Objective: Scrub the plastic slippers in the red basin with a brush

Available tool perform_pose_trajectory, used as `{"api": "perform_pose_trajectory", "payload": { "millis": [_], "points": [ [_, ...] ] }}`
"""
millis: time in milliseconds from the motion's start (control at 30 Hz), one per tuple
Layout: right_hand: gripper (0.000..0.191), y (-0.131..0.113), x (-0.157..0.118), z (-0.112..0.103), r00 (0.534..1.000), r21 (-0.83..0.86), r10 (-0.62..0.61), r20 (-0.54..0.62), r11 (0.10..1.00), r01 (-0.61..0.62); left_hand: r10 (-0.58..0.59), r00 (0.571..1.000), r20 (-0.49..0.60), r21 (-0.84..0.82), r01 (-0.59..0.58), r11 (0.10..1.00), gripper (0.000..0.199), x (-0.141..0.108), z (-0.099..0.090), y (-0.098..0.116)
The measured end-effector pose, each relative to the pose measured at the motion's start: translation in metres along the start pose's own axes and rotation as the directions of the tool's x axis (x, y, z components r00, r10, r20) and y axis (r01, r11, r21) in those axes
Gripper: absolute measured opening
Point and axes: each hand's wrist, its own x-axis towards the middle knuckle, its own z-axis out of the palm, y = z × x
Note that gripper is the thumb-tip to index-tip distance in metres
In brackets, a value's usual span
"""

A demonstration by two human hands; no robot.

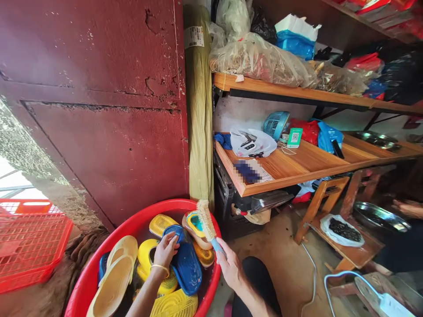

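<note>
My left hand, with a bangle at the wrist, is closed on the upper part of a blue slipper. The slipper's sole tilts up toward me over the red tub. In my right hand is a scrub brush with pale bristles and a grey-blue handle, held upright at the tub's right rim, apart from the blue slipper. Around my left hand lie yellow slippers, a cream clog and a yellow sole. Dark water shows between them.
A red plastic crate stands at the left, by a maroon door. Wooden shelves with bags and a blue fan reach right. A wooden chair, a power strip and another person's hand are at the right.
</note>
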Motion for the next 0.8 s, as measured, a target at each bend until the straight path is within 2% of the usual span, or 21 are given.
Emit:
{"api": "perform_pose_trajectory", "payload": {
  "millis": [67, 133, 233, 300, 400, 500, 567, 667, 733, 800],
  "points": [
    [0.051, 0.011, 0.008, 0.007, 0.999, -0.042, -0.036, 0.024, 0.998, 0.036, 0.021, 0.992, 0.126, 0.171, -0.042, 0.984, 0.036, -0.013, -0.036, -0.017],
    [0.049, 0.022, 0.016, 0.016, 0.995, -0.112, -0.068, 0.070, 0.991, 0.075, -0.001, 0.977, 0.212, 0.384, -0.083, 0.919, 0.029, -0.027, -0.078, -0.032],
    [0.044, 0.037, 0.027, 0.028, 0.988, -0.340, -0.088, 0.130, 0.932, 0.128, 0.038, 0.993, 0.110, 0.693, -0.104, 0.713, 0.033, -0.044, -0.130, -0.053],
    [0.040, 0.044, 0.033, 0.032, 0.987, -0.463, -0.079, 0.142, 0.876, 0.137, 0.038, 0.998, 0.049, 0.777, -0.062, 0.626, 0.041, -0.051, -0.148, -0.064],
    [0.038, 0.051, 0.039, 0.036, 0.987, -0.524, -0.053, 0.149, 0.843, 0.124, -0.045, 0.997, 0.058, 0.764, -0.016, 0.645, 0.054, -0.053, -0.149, -0.075],
    [0.041, 0.053, 0.039, 0.042, 0.987, -0.576, -0.023, 0.158, 0.810, 0.111, -0.073, 0.992, 0.107, 0.653, -0.015, 0.757, 0.062, -0.051, -0.135, -0.078],
    [0.044, 0.053, 0.035, 0.046, 0.988, -0.608, -0.003, 0.153, 0.788, 0.097, -0.121, 0.984, 0.129, 0.551, 0.030, 0.834, 0.057, -0.051, -0.127, -0.078],
    [0.046, 0.051, 0.027, 0.050, 0.990, -0.632, 0.013, 0.138, 0.771, 0.078, -0.189, 0.967, 0.171, 0.475, 0.087, 0.876, 0.041, -0.050, -0.123, -0.074],
    [0.046, 0.049, 0.023, 0.048, 0.991, -0.631, 0.010, 0.136, 0.772, 0.079, -0.206, 0.957, 0.204, 0.446, 0.096, 0.890, 0.040, -0.048, -0.124, -0.069],
    [0.048, 0.045, 0.018, 0.046, 0.988, -0.614, -0.005, 0.152, 0.783, 0.099, -0.243, 0.949, 0.200, 0.322, 0.170, 0.931, 0.044, -0.046, -0.127, -0.061]
  ]
}}
